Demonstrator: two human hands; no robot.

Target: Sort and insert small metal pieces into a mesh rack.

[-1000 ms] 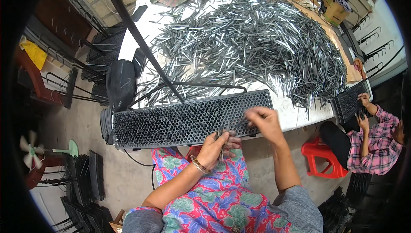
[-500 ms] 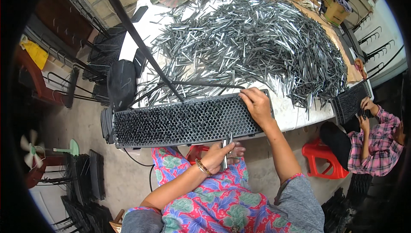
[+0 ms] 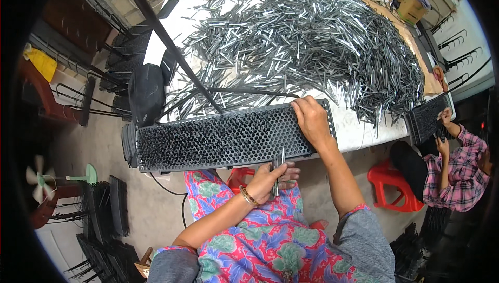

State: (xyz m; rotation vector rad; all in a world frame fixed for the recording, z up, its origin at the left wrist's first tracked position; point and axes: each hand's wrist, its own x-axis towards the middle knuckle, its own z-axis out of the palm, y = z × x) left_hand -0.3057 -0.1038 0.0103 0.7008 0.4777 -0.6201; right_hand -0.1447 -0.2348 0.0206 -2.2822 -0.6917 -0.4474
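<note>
A long black perforated tray (image 3: 228, 134) lies at the table's near edge, its rows of round holes bristling with dark pieces on the left and bare toward the right. My right hand (image 3: 312, 124) is over its right end, fingers curled together at the far rim; whatever the fingertips pinch is hidden. Below the near rim my left hand (image 3: 270, 180) is closed round a few thin metal strips (image 3: 276, 185), one poking up above the thumb. Beyond the tray spreads a large heap of similar dark and shiny strips (image 3: 306, 38).
A black bar (image 3: 166, 38) slants down to the tray's far side. A black bag-like object (image 3: 146, 95) stands at its left. To the right, a co-worker in a checked shirt (image 3: 457, 171) handles another tray (image 3: 429, 121) beside a red stool (image 3: 392, 189). Hooked racks line both sides.
The view has shifted slightly, so the tray appears higher. My left hand's strips have shifted in the grip, while my right hand stays at the far rim. The co-worker's upper hand has moved.
</note>
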